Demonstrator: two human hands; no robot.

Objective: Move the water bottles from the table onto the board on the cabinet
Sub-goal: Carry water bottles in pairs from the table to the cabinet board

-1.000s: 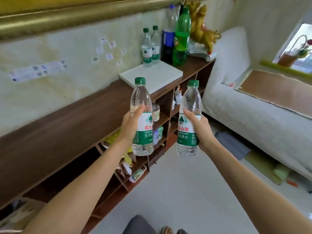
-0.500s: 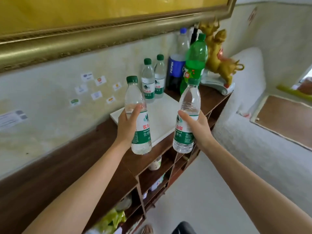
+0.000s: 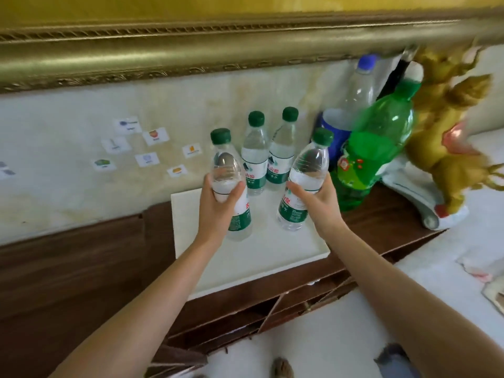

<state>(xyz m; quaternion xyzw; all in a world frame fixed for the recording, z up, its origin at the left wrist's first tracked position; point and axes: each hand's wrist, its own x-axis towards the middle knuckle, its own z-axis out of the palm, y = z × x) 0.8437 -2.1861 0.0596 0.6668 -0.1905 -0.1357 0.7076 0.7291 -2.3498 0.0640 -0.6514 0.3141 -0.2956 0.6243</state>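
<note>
My left hand [image 3: 218, 205] grips 1 water bottle [image 3: 231, 186], my right hand [image 3: 317, 200] another [image 3: 301, 184], fingers curled round each, both over the white board [image 3: 245, 263] on the cabinet [image 3: 81, 268]. 2 more bottles [image 3: 268, 154] stand at its back, all holding clear water.

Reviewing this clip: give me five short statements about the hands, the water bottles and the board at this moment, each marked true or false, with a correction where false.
1. Each hand grips one water bottle. True: left hand, right hand.
2. Two capped water bottles stand at the back of the white board. True.
3. The held bottles have red caps. False: both caps are green.
4. The large green soda bottle stands to the left of the board. False: it is on the right.
5. The board lies on the floor. False: it lies on the wooden cabinet.
</note>
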